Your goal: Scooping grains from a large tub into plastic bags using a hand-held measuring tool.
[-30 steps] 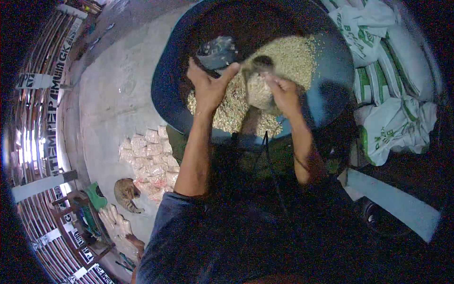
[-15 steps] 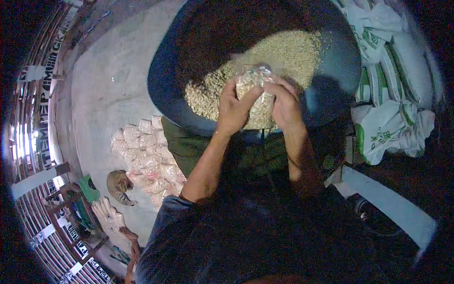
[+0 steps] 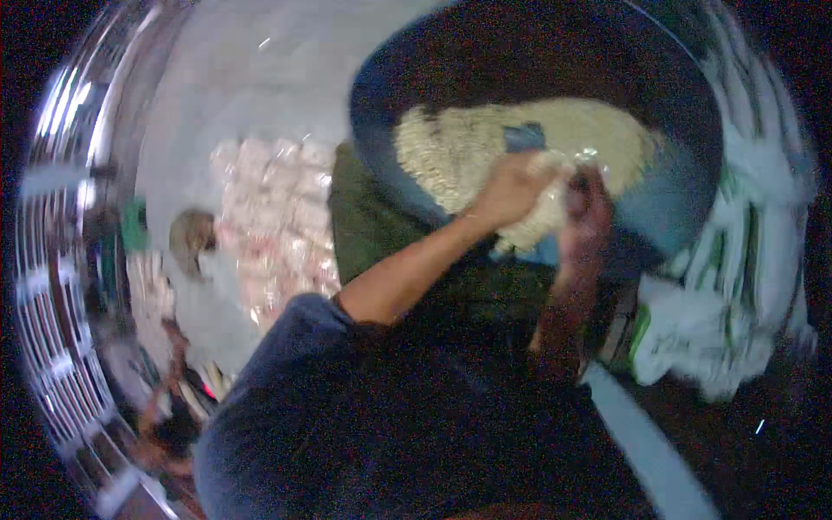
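Over a large blue basin, both of my hands hold a clear plastic bag filled with pale beans or grains. My left hand is closed at the bag's upper left. On the other side, my right hand has its fingers bent together near the bag's top. Motion blur hides the exact finger contact. A broad heap of the same pale beans lies in the basin behind the bag. Just beyond my left hand, a small blue-grey object rests on the heap; its kind is unclear.
Filled clear bags lie in rows on the floor at left, with a curled cat beside them. Another person's arm shows at lower left. White and green sacks are stacked at right, near a pale board.
The view has swung, so the basin and hands appear farther right. My right hand has turned more upright at the bag's top. More of the other person shows at lower left.
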Available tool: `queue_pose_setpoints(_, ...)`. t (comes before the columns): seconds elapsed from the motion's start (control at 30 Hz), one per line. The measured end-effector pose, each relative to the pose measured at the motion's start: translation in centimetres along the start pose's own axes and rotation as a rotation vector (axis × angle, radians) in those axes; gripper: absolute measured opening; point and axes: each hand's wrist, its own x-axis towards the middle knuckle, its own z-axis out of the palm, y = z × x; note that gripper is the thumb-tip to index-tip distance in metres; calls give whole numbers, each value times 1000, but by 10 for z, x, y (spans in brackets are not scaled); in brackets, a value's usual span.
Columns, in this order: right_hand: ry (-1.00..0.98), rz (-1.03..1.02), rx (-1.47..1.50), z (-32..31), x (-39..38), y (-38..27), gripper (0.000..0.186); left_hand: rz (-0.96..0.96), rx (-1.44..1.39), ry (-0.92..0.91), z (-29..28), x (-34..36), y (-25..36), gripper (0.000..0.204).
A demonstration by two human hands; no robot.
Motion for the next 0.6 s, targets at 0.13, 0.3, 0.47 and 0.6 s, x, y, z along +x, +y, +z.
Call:
queue_pose_setpoints(0.13,-527,-566,-605,46,-55,-103,39,387,-189,-212,7,-4,-61,33)
queue_pose_setpoints(0.3,-35,-743,-1103,32,-49,-89,38,456,-230,-109,-26,-4,17,44)
queue_pose_setpoints(0.47,-248,-1105,-1137,-41,35,1,31,426,-12,-196,-23,29,-34,65)
queue_pose_setpoints(0.6,-257,-1657,-1132,-47,57,17,37,533,50,-131,-4,48,-63,86)
